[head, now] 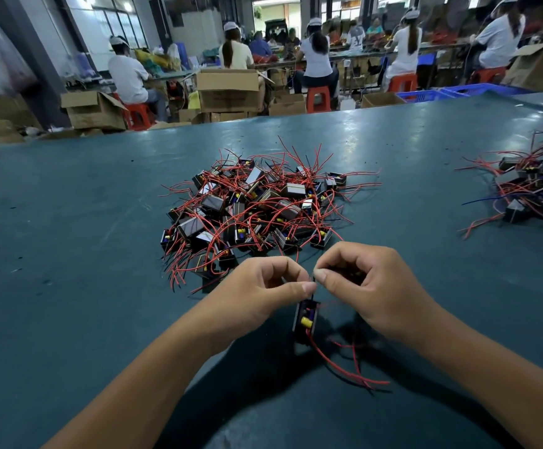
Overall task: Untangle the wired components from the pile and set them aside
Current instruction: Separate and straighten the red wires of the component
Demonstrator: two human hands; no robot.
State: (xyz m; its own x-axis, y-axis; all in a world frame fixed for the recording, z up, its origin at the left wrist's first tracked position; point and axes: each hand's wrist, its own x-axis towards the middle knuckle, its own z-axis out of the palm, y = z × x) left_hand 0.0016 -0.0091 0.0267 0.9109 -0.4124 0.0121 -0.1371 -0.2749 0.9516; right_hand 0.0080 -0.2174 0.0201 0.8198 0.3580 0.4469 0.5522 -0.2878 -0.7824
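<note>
while both hands (315, 286) pinch 1 component (305, 319), bare table (69, 222) flanks the pile (254, 209).

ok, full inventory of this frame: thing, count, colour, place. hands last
main pile: one, many black wired components tangled with red leads, table centre
second pile: one, the same parts, red leads and one blue, table's right edge, partly cut off
held component: one, black with yellow part, red leads trailing right, between both hands, in front of the main pile
table: one, dark teal, fills the foreground
cardboard boxes: several, brown, on the floor behind the table
blue crates: at least two, beyond the table, right
seated workers: several, light tops, on red stools, background benches
left hand: grip pinching the component's top
right hand: grip pinching at the same spot
</note>
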